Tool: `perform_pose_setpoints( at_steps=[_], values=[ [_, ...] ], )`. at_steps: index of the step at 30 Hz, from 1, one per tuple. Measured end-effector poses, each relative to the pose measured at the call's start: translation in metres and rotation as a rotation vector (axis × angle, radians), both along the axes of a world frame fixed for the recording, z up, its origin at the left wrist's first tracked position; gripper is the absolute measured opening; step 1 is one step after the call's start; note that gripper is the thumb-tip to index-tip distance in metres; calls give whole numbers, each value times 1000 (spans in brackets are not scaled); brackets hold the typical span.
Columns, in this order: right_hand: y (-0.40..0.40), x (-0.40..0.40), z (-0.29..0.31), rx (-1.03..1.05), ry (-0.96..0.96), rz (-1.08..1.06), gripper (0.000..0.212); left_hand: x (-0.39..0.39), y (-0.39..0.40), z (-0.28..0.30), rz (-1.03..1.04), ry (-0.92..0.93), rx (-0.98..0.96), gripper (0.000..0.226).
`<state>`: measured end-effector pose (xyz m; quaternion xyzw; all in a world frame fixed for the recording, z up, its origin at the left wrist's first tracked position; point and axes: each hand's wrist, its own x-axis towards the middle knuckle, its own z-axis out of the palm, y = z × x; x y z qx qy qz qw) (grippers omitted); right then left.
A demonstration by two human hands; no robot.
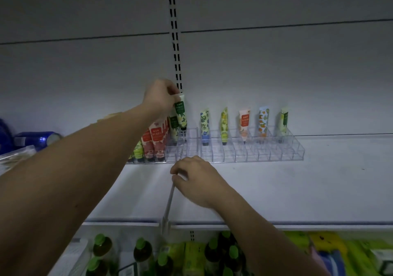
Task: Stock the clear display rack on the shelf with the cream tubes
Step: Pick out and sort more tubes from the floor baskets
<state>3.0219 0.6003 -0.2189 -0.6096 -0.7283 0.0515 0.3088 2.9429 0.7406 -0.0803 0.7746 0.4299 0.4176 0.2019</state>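
Two clear display racks stand on the white shelf [276, 186]: a left rack [187, 148] and a right rack [276, 150]. My left hand [159, 97] pinches the top of a green-and-white cream tube [180, 114], cap down, over a back slot of the left rack. Red, green and white tubes [156, 137] fill the left rack's left part. Several patterned tubes [244, 122] stand upright along the back row of the right rack. My right hand [197, 180] rests on the shelf in front of the racks, fingers curled on a thin white divider strip [170, 199].
Blue cans [38, 139] lie at the far left of the shelf. Below the shelf edge [255, 224] stand green-capped bottles [142, 252] and yellow-green packs [319, 246]. A slotted upright [175, 42] runs up the back wall.
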Motion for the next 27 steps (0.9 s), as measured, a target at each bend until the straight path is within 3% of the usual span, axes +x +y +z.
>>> perform_pose_setpoints(
  at_steps=[7, 16, 27],
  values=[
    [0, -1, 0, 3, -6, 3, 27, 7, 10, -12, 27, 63, 39, 6],
    [1, 0, 0, 5, -33, 0, 28, 18, 7, -10, 59, 217, 206, 17],
    [2, -1, 0, 4, -24, -9, 26, 17, 16, -24, 77, 352, 250, 19]
  ],
)
